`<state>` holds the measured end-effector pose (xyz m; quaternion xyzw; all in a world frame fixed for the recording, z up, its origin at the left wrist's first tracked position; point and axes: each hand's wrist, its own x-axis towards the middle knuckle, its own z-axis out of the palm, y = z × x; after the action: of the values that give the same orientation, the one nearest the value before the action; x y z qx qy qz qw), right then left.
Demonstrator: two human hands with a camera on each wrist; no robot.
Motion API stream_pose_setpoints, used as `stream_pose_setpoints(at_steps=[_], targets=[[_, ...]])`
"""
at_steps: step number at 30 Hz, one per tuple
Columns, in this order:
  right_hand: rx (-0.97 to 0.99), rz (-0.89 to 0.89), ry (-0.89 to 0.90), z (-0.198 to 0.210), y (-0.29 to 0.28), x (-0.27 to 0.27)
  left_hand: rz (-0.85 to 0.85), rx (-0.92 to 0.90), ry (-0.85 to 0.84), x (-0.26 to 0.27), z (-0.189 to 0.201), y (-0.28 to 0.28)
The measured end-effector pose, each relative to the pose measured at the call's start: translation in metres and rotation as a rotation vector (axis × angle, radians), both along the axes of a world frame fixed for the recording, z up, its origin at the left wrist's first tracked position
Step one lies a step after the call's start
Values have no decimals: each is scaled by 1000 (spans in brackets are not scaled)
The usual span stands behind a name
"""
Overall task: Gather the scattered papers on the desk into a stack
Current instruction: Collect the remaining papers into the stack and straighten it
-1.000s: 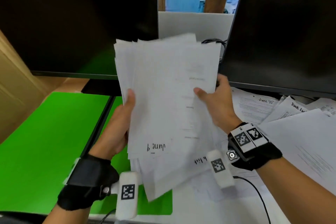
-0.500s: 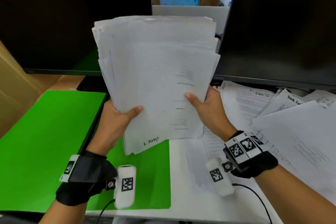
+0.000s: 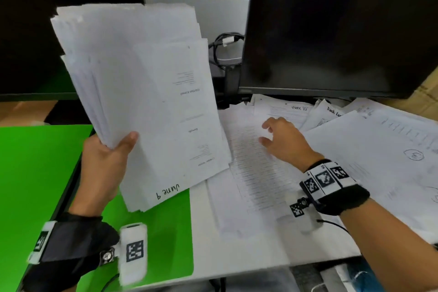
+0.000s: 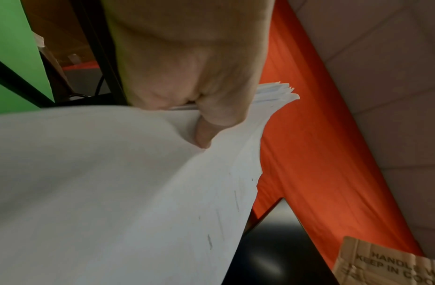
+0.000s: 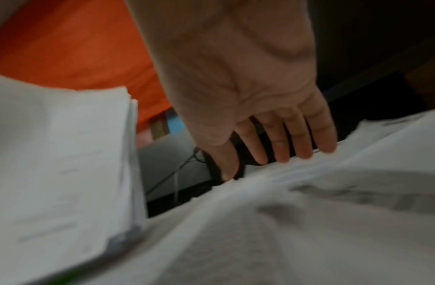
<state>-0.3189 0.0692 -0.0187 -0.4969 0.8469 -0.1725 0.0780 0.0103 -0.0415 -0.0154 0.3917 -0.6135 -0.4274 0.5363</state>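
While left hand [image 3: 104,163] grips, stack [image 3: 142,92] stands upright.

The light is even and soft, without hard shadows. The head view bends at its edges. Both wrist views are dim and blurred.
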Motion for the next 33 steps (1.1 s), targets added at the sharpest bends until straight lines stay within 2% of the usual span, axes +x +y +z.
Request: stream_pose_setpoints(at_steps=[3, 7, 10, 17, 20, 23, 26, 29, 33], targets=[[242, -149, 54, -9, 21, -32, 28, -12, 49, -3, 3, -2], [423, -174, 76, -24, 25, -22, 53, -14, 119, -7, 5, -2], [369, -130, -20, -28, 19, -17, 78, -14, 123, -2, 9, 0], [134, -250, -241, -12, 28, -40, 139, 14, 131, 18, 16, 2], [-100, -350, -445, 8, 49, -50, 66, 58, 184, 19, 16, 1], [-182, -384, -466, 25, 68, -61, -19, 91, 147, 8, 15, 3], [-162, -419, -548, 33, 82, -64, -59, 117, 111, -3, 9, 3], [-62, -459, -609, 27, 77, -56, -98, 138, 122, -11, 6, 3], [83, -370, -467, 10, 45, -30, -87, 131, 83, -10, 7, 7]])
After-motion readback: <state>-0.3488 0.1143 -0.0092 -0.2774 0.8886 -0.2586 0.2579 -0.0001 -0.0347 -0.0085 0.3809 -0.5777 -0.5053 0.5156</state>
